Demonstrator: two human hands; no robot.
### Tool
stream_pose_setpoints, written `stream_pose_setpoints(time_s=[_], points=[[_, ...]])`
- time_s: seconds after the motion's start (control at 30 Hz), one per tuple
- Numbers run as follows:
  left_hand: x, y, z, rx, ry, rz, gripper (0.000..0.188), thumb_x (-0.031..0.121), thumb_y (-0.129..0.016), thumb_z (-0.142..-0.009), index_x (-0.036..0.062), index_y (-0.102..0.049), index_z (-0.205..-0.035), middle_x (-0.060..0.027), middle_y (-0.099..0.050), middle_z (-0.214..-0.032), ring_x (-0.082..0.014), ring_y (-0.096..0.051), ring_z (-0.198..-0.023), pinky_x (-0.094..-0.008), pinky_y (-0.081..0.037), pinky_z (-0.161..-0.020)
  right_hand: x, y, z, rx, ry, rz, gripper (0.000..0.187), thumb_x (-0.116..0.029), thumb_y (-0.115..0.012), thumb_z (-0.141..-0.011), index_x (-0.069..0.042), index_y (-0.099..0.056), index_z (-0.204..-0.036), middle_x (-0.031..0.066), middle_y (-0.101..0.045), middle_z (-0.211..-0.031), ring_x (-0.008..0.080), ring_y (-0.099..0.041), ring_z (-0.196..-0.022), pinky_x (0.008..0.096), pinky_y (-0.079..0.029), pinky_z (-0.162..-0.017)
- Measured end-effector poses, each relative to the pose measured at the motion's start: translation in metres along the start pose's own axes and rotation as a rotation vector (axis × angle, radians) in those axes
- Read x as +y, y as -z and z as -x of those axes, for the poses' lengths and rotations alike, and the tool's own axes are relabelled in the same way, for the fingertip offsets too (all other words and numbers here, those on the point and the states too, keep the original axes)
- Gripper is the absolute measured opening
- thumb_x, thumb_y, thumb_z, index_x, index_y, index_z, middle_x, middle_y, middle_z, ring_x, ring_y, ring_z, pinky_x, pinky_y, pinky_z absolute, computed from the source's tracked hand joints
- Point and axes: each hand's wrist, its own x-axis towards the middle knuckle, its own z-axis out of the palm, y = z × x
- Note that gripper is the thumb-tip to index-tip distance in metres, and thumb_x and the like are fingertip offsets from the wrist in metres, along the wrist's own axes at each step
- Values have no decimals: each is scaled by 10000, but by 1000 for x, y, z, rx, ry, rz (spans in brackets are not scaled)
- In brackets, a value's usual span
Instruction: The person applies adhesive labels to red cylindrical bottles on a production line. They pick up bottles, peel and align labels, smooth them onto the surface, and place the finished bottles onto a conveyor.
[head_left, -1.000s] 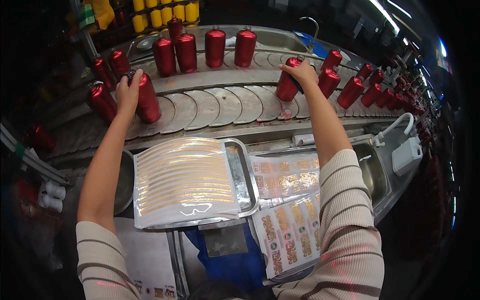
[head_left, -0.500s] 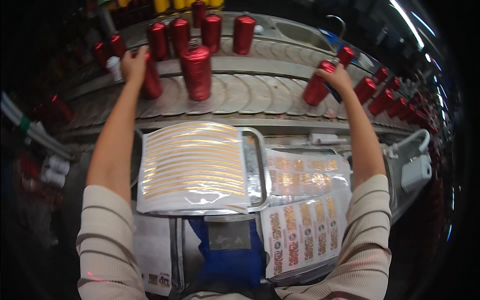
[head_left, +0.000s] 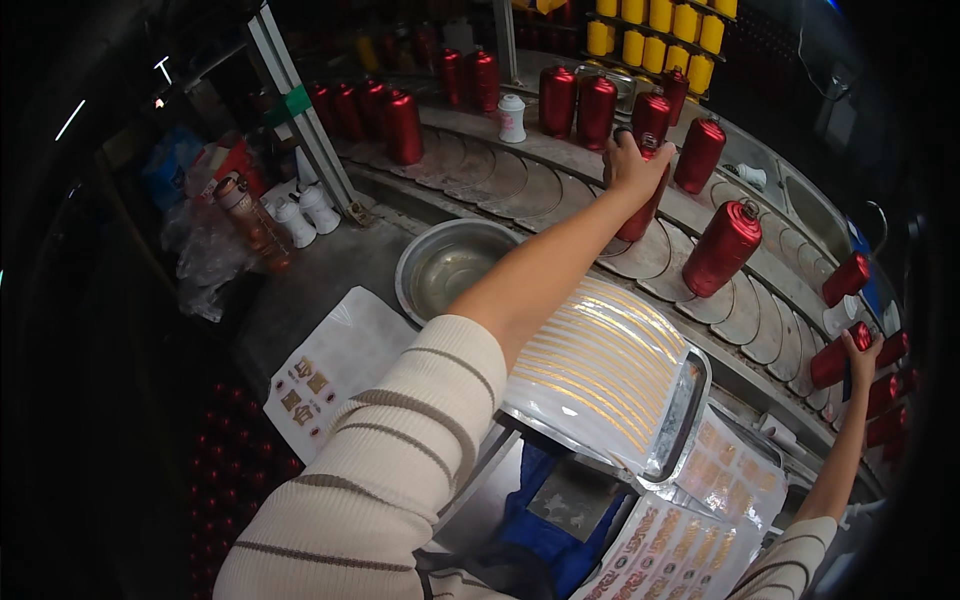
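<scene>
My left hand (head_left: 637, 168) is closed round the neck of a glossy red bottle (head_left: 645, 212) that stands on the conveyor of overlapping metal plates (head_left: 640, 250). Just right of it stands another red bottle (head_left: 725, 250), untouched. Far to the right, my right hand (head_left: 862, 355) grips a second red bottle (head_left: 829, 363), slightly tilted in the view. A small dark object shows below that hand's fingers; its kind is unclear. Nearer me, a sheet with gold stripes (head_left: 600, 365) lies over a metal tray (head_left: 695, 400).
More red bottles (head_left: 403, 127) line the conveyor's far side, with a white bottle (head_left: 511, 119) among them. A metal basin (head_left: 410, 270) of liquid sits left of the striped sheet. Printed decal sheets (head_left: 665, 555) lie near me. A metal post (head_left: 305, 120) rises at left.
My view has swung to the left and tilted, bringing in the basin, the post and white containers. Both hands still hold their red bottles.
</scene>
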Motion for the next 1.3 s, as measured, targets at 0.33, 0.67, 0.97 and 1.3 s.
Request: stream_pose_setpoints(time_s=[0.33,0.67,0.97,1.3], points=[[-133,147,-82,583,-163,-443,537,281,-792,-744,-24,-519,-1092,-270,-321,-1486,-485,-349,-1345,-587,-275,-1131,36,81,64,49,-167,96,908,-554,-699,-856,-32,-354,-1514,223,-460,-1478,337,-459,-1358,398,-347,-1112],[-164,238,-133,259,151,-421,923,517,-884,-599,-6,-506,-1260,-289,-523,-1327,-424,-561,-1189,-483,-490,-968,-93,123,295,-153,-198,-360,563,-173,-638,-962,-33,-447,-1472,157,-490,-1456,254,-454,-1335,348,-301,-1135],[-162,166,-100,265,-183,-153,690,424,-885,-631,18,-578,-1098,-253,-633,-1048,-406,-637,-981,-473,-527,-847,-66,178,379,-188,-218,-123,555,-127,-658,-932,27,-475,-1432,157,-515,-1437,224,-478,-1296,336,-327,-1106],[-115,155,-65,53,-283,-68,742,496,-807,-732,-13,-502,-1177,-326,-526,-1210,-469,-542,-1118,-505,-458,-969,-141,177,391,-243,-298,-304,559,-129,-654,-938,20,-458,-1440,136,-527,-1379,194,-539,-1165,322,-428,-993]])
